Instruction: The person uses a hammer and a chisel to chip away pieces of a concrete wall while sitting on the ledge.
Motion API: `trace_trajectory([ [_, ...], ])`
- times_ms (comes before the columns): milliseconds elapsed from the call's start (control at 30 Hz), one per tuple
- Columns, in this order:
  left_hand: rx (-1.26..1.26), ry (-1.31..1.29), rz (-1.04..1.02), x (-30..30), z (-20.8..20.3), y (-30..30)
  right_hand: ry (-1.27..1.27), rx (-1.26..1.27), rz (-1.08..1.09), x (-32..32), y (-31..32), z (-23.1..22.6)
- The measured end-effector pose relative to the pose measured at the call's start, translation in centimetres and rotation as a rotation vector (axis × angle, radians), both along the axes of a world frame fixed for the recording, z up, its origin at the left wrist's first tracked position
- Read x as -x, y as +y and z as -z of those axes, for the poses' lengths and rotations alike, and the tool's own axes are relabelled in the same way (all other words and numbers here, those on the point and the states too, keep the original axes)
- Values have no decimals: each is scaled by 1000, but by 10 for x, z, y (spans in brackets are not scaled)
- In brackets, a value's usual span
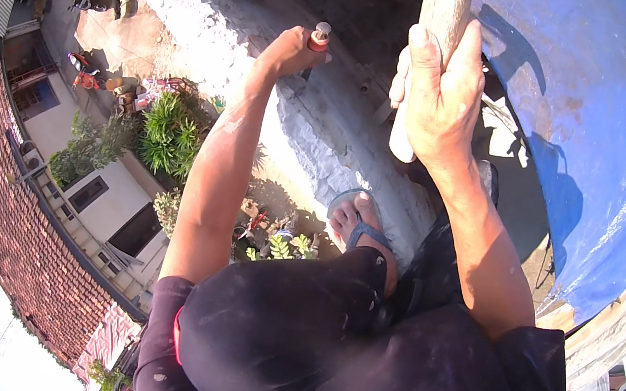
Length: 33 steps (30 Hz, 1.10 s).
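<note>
My left hand [288, 50] is closed around the orange-red grip of a chisel [321, 36], whose round metal striking end points up. The chisel's lower part is mostly hidden, close against the top of a rough whitish wall [312, 128]. My right hand [444, 106] wraps a thick pale wooden handle, that of a hammer [447, 6]. Its head lies beyond the upper edge of the view, while a hammer-like shadow falls on the blue surface at right. The handle's rounded butt shows below my palm.
A sandalled foot [359, 220] stands on the narrow wall top. Far below on the left lie a yard with plants [171, 133] and parked motorbikes, and a tile-roofed house [33, 217]. A blue sheet-like surface [614, 148] rises on the right. A dark gap lies beyond the wall.
</note>
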<state>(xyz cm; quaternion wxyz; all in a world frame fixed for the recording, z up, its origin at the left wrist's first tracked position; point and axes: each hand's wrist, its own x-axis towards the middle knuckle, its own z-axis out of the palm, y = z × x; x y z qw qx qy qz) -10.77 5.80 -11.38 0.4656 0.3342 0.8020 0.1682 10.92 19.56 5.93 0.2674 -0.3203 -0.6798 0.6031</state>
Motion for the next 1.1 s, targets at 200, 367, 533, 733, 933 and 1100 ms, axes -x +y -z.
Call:
trace_trajectory([
  [200, -68, 108, 54, 4, 23, -11, -595, -8, -510, -13, -1, 51],
  [367, 52, 50, 19, 1, 6, -9, -220, 3, -185, -16, -2, 2],
  [533, 1, 50, 49, -4, -1, -5, -270, -122, -101, -29, -38, 48],
  [733, 47, 127, 70, -12, -15, -7, -403, -97, -362, -44, -17, 31],
  [933, -13, 85, 68, -15, -12, 1, -150, -62, -56, -48, -55, 49],
  [1100, 50, 137, 61, -8, -3, -6, -538, -18, -457, -55, -26, 46],
])
